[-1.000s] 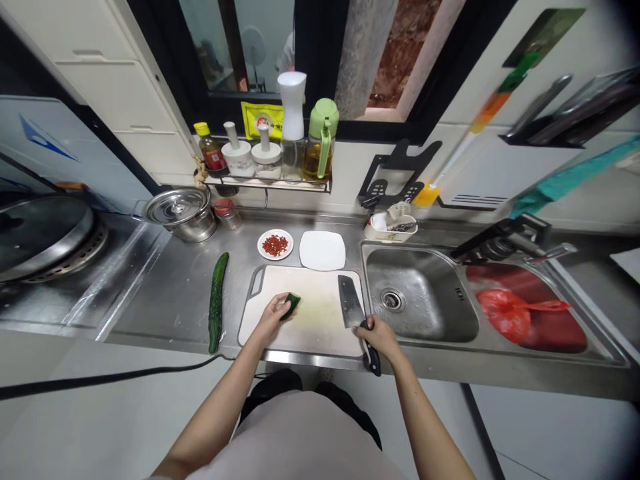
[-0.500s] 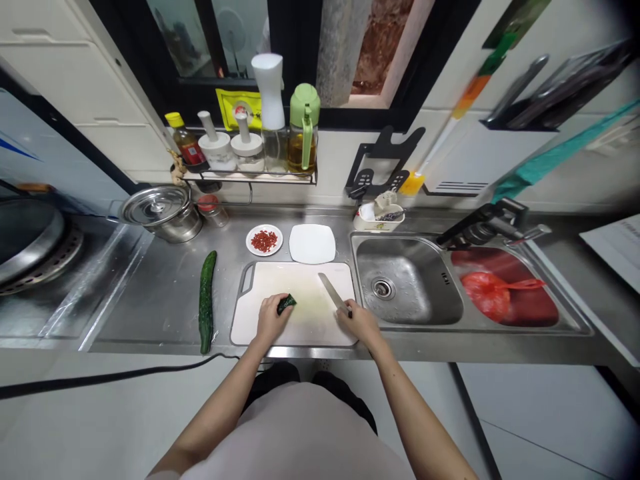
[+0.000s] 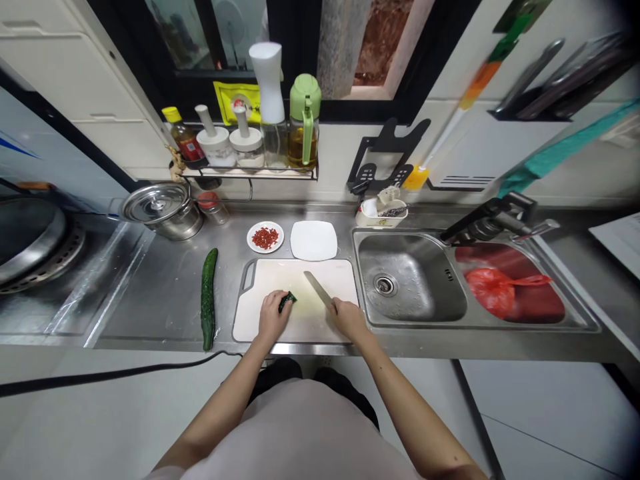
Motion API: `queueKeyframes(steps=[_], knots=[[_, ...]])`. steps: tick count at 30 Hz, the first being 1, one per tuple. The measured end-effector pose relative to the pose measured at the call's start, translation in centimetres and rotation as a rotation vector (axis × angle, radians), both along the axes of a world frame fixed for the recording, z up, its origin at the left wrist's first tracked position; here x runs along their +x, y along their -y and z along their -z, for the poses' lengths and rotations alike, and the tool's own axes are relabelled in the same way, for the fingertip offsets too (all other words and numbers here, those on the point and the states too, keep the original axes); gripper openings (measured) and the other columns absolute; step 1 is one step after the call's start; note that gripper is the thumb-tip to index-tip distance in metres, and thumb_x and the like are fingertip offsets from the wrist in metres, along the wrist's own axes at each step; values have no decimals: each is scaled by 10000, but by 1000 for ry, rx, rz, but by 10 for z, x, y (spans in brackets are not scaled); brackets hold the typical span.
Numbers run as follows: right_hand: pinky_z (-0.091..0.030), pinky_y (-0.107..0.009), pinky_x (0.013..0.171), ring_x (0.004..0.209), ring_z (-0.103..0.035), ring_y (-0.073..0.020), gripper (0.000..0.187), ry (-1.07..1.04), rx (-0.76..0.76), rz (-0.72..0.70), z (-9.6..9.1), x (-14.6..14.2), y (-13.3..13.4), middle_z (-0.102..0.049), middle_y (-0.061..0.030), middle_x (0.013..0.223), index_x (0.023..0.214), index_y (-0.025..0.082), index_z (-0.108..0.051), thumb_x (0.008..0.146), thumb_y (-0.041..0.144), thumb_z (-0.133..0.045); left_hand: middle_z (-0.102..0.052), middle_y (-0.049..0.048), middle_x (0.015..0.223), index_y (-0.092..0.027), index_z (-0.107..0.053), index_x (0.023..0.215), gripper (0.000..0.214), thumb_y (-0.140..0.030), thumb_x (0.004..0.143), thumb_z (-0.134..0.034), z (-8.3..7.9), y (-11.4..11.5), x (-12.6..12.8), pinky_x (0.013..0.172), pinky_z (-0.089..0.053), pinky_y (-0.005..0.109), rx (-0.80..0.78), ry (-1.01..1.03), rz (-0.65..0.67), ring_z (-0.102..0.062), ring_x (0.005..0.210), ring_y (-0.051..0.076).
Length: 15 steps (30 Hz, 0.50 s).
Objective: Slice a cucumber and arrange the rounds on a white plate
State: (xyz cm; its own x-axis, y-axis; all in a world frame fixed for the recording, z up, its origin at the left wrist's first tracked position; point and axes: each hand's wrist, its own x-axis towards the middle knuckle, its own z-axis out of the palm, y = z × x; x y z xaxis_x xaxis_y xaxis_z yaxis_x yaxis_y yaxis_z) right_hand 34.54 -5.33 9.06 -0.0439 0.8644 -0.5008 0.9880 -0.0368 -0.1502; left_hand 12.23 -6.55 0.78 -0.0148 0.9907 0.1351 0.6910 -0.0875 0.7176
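Stainless steel counter runs under a dark window, with a white cutting board laid square to its front edge, directly in front of the person and just left of the sink, so both arms meet over it. The left hand is curled, fingertips pinching a short cucumber piece down against the board near its middle. That grip looks meant to keep the round stub from rolling while tucking the fingers back from the edge. The right hand is closed around the handle of a knife, the handle itself hidden inside the fist. Its blade slants away toward the upper left, edge down, apart from the piece but close beside it. A whole cucumber lies lengthwise on the bare counter just left of the board, off the cutting area yet within the left arm's reach. Behind the board sit a small dish of red chilli pieces and an empty white square plate, side by side, near enough to receive things from the board. A lidded steel pot stands further left, and a red plastic bag fills the right basin.
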Motion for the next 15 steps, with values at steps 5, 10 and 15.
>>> queueKeyframes(steps=[5, 10, 15], knots=[[-401, -287, 744, 918, -650, -222, 292, -23, 3, -49, -8, -16, 2, -692, -116, 978, 1156, 185, -542, 964, 293, -352, -649, 75, 1047, -234, -665, 1088, 246, -297, 924, -494, 9, -1, 0, 918, -468, 350, 123, -3, 24, -584, 1014, 200], [-409, -295, 725, 894, -659, -223, 277, -19, 43, -140, -18, -35, 8, -693, -104, 933, 1103, 182, -545, 974, 263, -314, -658, 66, 962, -246, -679, 1096, 238, -290, 919, -526, 20, -3, -3, 836, -502, 352, 282, -41, 58, -598, 929, 190], [-418, -300, 704, 877, -666, -230, 281, -46, 14, -177, -20, -45, 10, -696, -107, 911, 1096, 174, -547, 972, 248, -306, -655, 68, 948, -240, -688, 1062, 212, -278, 908, -548, 28, -6, -6, 805, -513, 346, 355, -57, 71, -597, 917, 188]])
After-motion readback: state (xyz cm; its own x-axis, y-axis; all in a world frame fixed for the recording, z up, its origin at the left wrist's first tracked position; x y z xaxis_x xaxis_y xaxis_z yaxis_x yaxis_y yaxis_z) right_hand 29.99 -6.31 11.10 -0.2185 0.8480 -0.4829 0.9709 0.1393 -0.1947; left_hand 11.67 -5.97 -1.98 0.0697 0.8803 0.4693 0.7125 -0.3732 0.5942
